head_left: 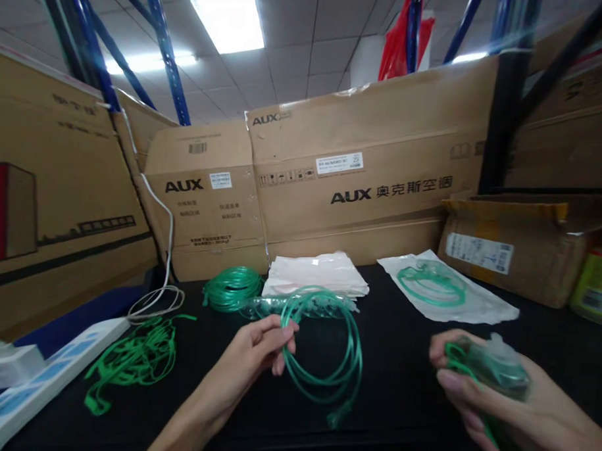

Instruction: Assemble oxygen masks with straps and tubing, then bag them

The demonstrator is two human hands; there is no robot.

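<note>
The left hand (pixel 264 346) pinches the green tube (pixel 326 358) between thumb and fingers, at the top left of its round loop. The loop hangs from that pinch over the middle of the black table (pixel 403 400), near the front edge. The right hand (pixel 477 396) is closed around a clear mask (pixel 500 370) with green bits on it, by the front right corner. It is blurry there, so I cannot tell if the tube and the mask are joined.

I think the work in hand is holding the tube in a neat ring while the other hand keeps the mask. The tube looks soft and springy. I think the pinch has to be tight, or the ring would pop open. The mask looks thin, so a soft hold suits it.

Further back on the table lie a tube bundle (pixel 229 289) and a pile of clear bags (pixel 319 272). Toward the back right lies a packed bag (pixel 441 289) with a green ring inside. Green bands (pixel 133 361) lie near the left edge, beside a white power strip (pixel 43 381).

The big box (pixel 372 155) behind the back edge says "AUX" in dark letters, then "奥克斯空调". The small box (pixel 203 202) to its left says "AUX" too. Their white stickers are too small to read. So is the white label on the brown parcel (pixel 507 249) at the right
</note>
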